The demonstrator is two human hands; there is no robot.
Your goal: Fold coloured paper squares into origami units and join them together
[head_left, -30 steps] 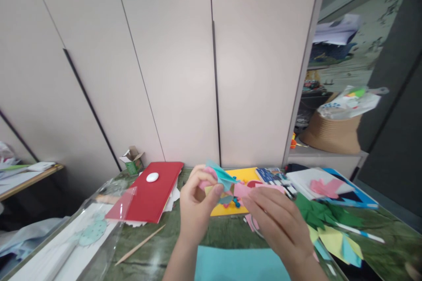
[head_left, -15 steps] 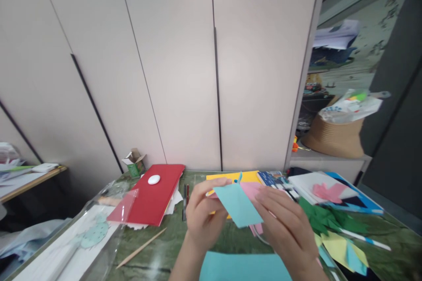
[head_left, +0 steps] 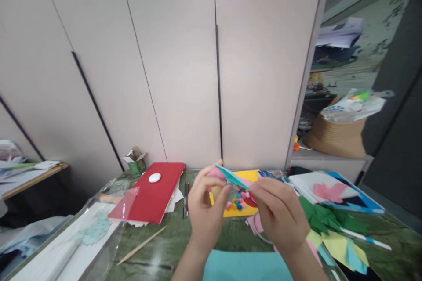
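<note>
Left hand and right hand are meeting above the table near its middle, the folded paper piece sitting between their fingertips; a card with small beads is lying on the table just behind the hands; a flat folder is lying to the left, a small round object resting on it; a small box is standing behind the folder by the wall; a wooden stick is lying in front of the folder; a paper sheet is lying under the wrists at the near edge; cut paper scraps are lying to the right; a basket is sitting on a shelf far right, behind.
</note>
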